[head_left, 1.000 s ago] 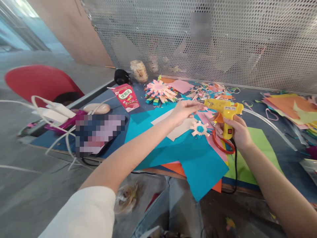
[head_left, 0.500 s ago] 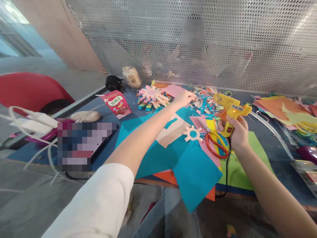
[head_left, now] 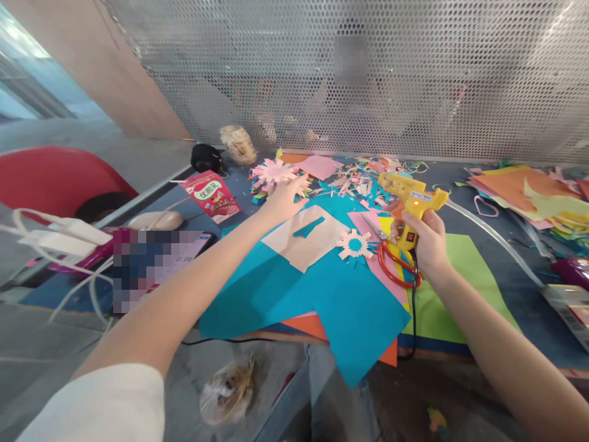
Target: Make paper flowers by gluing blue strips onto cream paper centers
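Note:
My right hand (head_left: 427,236) is wrapped round the handle of a yellow glue gun (head_left: 416,193), its nozzle pointing left above the paper scraps. With fingers stretched out, my left hand (head_left: 283,201) is at a stack of fringed paper flowers (head_left: 271,172), pink on top; whether it touches them I cannot tell. A small pale fringed paper ring (head_left: 356,244) lies on the blue paper (head_left: 294,301). Left of it is a beige sheet (head_left: 294,248) with a cut-out. Red-handled scissors (head_left: 391,264) rest below the glue gun, on pink and yellow paper.
Paper scraps (head_left: 363,178) lie along the perforated metal panel (head_left: 294,80). A pink drink carton (head_left: 214,196), a phone (head_left: 156,264) and a power strip (head_left: 76,233) are on the left. Coloured sheets (head_left: 515,196) are piled right. A black cord (head_left: 415,313) hangs from the glue gun.
My left hand has moved left and nearer, from the scraps at the back to the paper flower stack, and its fingers have spread. The glue gun has shifted slightly left in view.

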`<state>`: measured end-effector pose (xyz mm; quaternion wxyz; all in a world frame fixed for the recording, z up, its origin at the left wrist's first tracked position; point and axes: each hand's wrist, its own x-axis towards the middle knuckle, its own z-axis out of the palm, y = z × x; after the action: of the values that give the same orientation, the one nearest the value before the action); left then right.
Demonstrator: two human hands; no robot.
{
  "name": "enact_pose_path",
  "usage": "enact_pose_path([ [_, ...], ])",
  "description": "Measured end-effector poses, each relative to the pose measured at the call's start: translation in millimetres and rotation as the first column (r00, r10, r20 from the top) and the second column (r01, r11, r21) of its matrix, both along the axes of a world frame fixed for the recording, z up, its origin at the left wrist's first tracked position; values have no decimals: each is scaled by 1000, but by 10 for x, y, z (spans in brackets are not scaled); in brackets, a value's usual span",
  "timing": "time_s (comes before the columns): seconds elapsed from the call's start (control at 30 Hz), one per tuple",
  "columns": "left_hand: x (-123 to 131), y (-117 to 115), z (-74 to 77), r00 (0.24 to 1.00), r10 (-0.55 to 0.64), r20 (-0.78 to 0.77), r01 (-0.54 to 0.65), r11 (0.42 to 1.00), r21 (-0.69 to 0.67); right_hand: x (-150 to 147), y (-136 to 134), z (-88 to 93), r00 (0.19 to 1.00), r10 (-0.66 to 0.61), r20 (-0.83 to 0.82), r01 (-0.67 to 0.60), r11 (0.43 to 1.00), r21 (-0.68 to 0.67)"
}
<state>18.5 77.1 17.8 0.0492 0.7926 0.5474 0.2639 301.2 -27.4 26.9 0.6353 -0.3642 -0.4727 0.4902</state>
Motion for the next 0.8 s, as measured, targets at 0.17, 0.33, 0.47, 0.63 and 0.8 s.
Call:
enact_pose_path([
  [0.17, 21, -412, 98, 997, -8, 73, 16, 993, -117, -11, 5, -28, 995, 50, 83, -53, 998, 31],
  [0.33, 96, -578, -5, 1000, -10, 20, 12, 998, -68, -3, 9, -44, 992, 61, 106, -67, 996, 53],
  [0.47, 70, -597, -25, 986, 0, 167, -1, 1000, 5, 2, 4, -20, 997, 55, 57, -58, 997, 51],
  [0.63, 88, -601, 87, 933, -25, 358, 47, 997, -54, -10, 3, -4, 997, 49, 59, -51, 998, 41],
  [0.8, 328, -415, 373, 846, -39, 532, 131, 982, -137, -13, 7, -4, 997, 48, 58, -50, 998, 43],
])
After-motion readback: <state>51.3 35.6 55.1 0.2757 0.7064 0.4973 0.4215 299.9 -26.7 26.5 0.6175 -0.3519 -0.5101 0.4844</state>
